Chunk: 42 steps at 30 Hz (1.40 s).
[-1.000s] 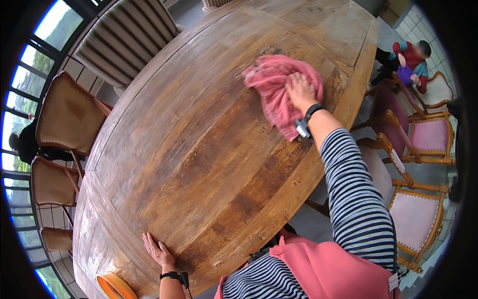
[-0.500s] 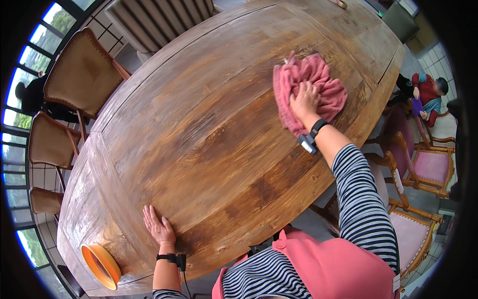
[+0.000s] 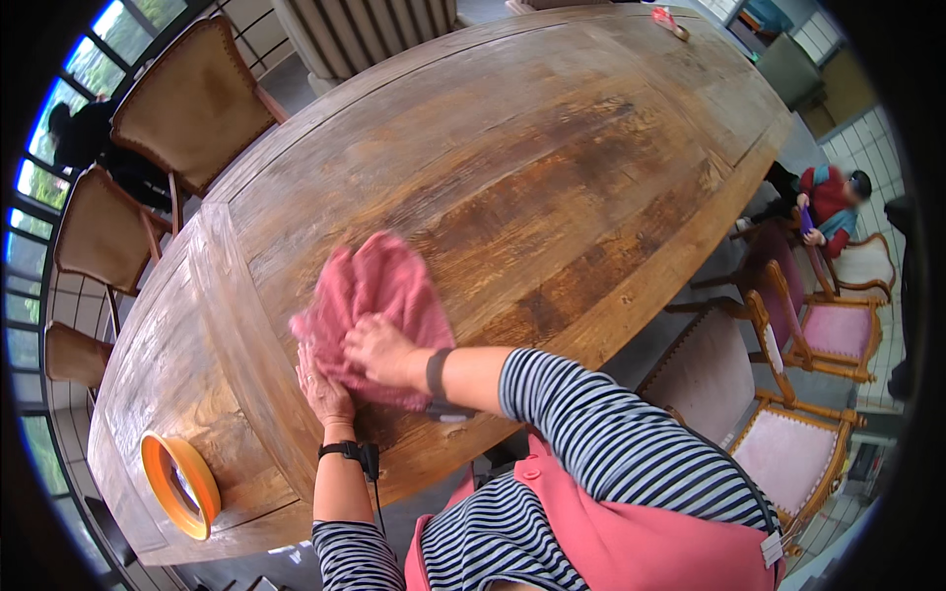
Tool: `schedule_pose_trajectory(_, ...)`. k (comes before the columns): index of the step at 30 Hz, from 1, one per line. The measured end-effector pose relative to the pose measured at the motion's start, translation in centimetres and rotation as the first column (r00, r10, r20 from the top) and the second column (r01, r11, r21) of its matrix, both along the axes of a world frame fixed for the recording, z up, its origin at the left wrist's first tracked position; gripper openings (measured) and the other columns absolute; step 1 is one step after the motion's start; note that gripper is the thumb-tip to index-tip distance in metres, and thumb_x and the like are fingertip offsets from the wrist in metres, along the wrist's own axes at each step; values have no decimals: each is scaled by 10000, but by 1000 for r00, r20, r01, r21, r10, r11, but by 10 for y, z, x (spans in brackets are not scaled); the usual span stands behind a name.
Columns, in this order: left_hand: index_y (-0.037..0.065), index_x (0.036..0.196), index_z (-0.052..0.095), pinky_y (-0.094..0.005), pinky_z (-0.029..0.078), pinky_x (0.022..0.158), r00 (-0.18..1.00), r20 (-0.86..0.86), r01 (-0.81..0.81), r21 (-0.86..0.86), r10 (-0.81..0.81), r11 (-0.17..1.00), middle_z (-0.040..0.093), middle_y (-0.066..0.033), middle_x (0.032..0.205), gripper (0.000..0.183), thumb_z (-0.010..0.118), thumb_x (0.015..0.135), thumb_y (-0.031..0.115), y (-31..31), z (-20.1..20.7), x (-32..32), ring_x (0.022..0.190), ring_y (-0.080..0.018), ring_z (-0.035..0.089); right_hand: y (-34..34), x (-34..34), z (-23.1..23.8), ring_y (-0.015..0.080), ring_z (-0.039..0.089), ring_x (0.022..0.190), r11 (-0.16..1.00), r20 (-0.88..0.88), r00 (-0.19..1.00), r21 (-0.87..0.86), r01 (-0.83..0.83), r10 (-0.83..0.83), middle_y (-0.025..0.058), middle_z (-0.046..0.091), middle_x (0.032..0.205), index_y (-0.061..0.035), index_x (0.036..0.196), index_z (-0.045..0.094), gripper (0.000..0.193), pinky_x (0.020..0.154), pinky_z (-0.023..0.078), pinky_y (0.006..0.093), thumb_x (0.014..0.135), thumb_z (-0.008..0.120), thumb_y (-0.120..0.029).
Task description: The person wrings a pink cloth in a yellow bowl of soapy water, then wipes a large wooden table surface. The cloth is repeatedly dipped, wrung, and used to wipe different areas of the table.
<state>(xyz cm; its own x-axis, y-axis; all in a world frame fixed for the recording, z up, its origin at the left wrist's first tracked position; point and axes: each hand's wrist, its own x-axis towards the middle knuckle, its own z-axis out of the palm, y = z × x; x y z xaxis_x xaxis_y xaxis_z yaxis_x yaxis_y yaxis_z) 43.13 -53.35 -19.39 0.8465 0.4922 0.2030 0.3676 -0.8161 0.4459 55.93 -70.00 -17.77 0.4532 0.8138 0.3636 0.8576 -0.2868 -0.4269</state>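
Note:
A pink terry cloth (image 3: pixel 394 281) lies bunched on the wooden table (image 3: pixel 552 197), towards its left near part. My right hand (image 3: pixel 382 350) presses down on the cloth, fingers bent into its folds. Right beside it, my left hand (image 3: pixel 323 389) rests on the tabletop with its fingers stretched out, the fingertips at the cloth's left edge and partly hidden by it. Dark, damp-looking patches show along the wood grain.
An orange bowl (image 3: pixel 182 485) stands at the table's left end. A small red item (image 3: pixel 668 20) lies at the far end. Brown chairs (image 3: pixel 192 108) line the left side, pink-seated chairs (image 3: pixel 788 443) the right. A person (image 3: pixel 828 207) sits at the right; another (image 3: pixel 94 138) is at far left.
My right hand has swept the pink cloth from the far right of the table back to the left, beside my left hand. The left hand has stayed nearly in place.

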Motion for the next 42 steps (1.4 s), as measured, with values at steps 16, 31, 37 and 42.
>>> schedule_pose_trajectory(16, 59, 1577, 414, -471, 214, 1286, 992, -124, 24, 157, -5, 987, 384, -191, 1650, 556, 463, 1033, 162, 7, -1, 0, 1551, -361, 309, -338, 146, -12, 286, 575, 1114, 721, 261, 709, -67, 690, -655, 42, 622, 1172, -196, 1197, 653, 352, 988, 448, 479, 849, 698, -227)
schedule_pose_trajectory(31, 47, 1590, 396, -469, 200, 1287, 987, -160, 22, 150, 2, 989, 340, -193, 1674, 564, 434, 1047, 193, 3, 11, -3, 1554, -359, 304, -590, 361, -44, 331, 585, 1238, 171, 344, 200, -112, 979, -918, 89, 654, 1324, -173, 1289, 657, 309, 1016, 506, 495, 1016, 599, -307)
schedule_pose_trajectory(37, 52, 1591, 393, -467, 202, 1287, 986, -168, 9, 159, 18, 987, 348, -188, 1670, 570, 451, 1039, 183, 2, 10, -1, 1552, -355, 308, -620, 399, -46, 312, 380, 1496, 16, 259, 123, -381, 925, -958, 77, 423, 1621, -217, 1550, 464, 581, 1168, 381, 575, 1032, 536, -471)
schedule_pose_trajectory(42, 54, 1589, 398, -470, 205, 1286, 983, -182, 7, 170, 25, 985, 354, -191, 1665, 576, 468, 1028, 161, 4, 8, -1, 1549, -358, 311, -610, 386, -31, 312, 254, 1581, 22, 199, 140, -502, 865, -970, 74, 314, 1701, -226, 1630, 348, 671, 1206, 291, 654, 1045, 456, -536)
